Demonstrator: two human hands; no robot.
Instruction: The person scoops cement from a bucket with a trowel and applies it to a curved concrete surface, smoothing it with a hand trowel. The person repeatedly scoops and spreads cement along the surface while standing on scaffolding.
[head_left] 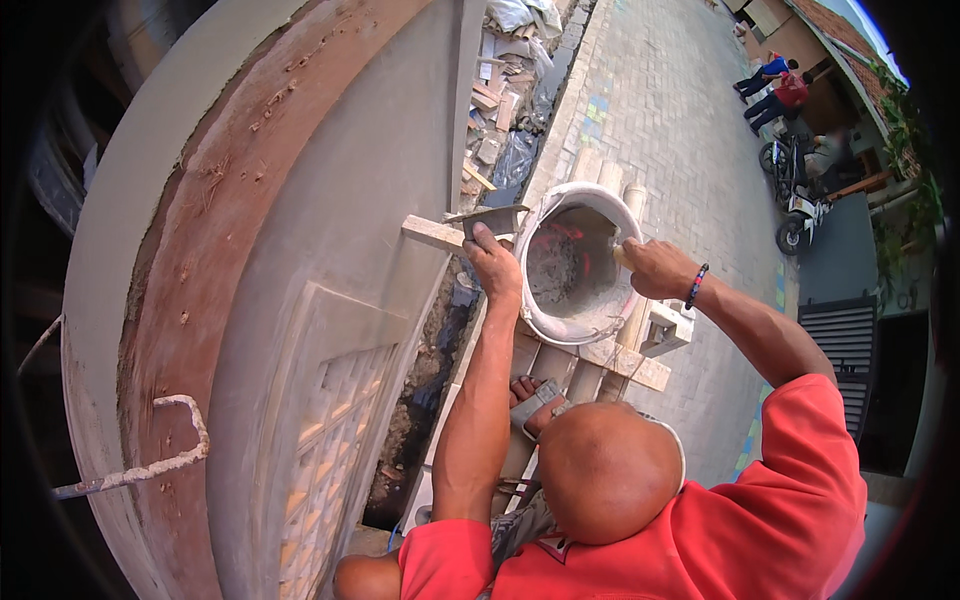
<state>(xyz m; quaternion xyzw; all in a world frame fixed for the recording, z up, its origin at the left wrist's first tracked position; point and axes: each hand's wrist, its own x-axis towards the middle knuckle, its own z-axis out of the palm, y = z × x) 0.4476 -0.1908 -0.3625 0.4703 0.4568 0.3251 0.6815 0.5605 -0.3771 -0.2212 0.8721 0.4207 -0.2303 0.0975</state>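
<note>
A white bucket (532, 318) with wet grey mortar (560, 265) in its bottom stands in front of me on the planks. My right hand (662, 268) is closed at the bucket's right rim, gripping the pale handle of a trowel (621, 256) whose blade dips inside and is mostly hidden. Just left of the bucket, my left hand (492, 265) is closed on a flat dark metal plate (492, 219), thumb on top, the other fingers largely hidden. A pale timber end (432, 233) sticks out beside that hand, close to the wall.
Grey plastered wall (330, 200) rises at my left, with a lattice opening (340, 430) low down. A bent metal rod (150, 470) juts out there. Scaffold planks (590, 372) lie beneath, above a ditch (425, 400) and paved lane (680, 130). Motorcycles (795, 215) and people (775, 95) are far right.
</note>
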